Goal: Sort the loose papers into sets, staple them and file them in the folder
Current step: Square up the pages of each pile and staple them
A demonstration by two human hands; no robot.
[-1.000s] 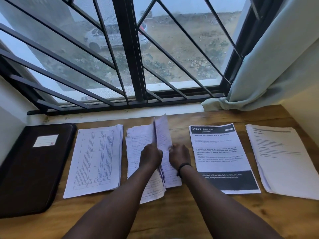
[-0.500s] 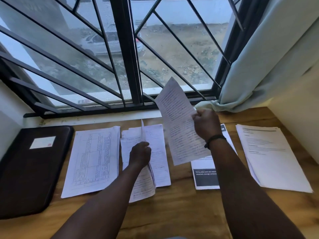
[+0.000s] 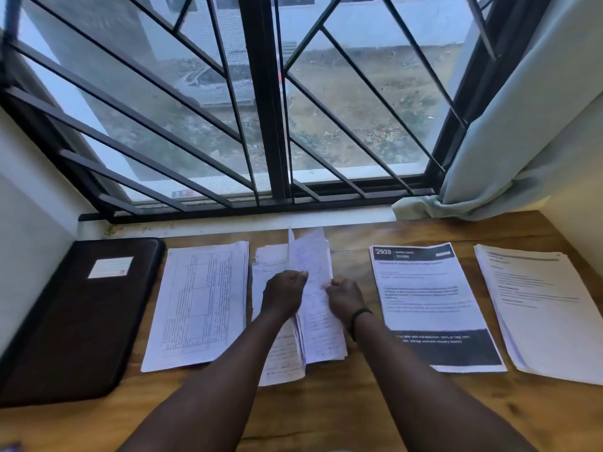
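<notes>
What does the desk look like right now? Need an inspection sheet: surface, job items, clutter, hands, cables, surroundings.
Surface: wooden desk under a window, bare wood at the front.
Job's things: dark folder closed, far left; table sheets beside it; handwritten stack in the middle, part fanned up; black-banded printout; text pages far right. No stapler in view.
Clutter: nothing seen.
Hands: left hand pinches lifted sheets of the handwritten stack; right hand grips its right-side sheets, dark band on the wrist.
Cables: nothing seen.
Surroundings: barred window, pale curtain at right, white wall at left.
</notes>
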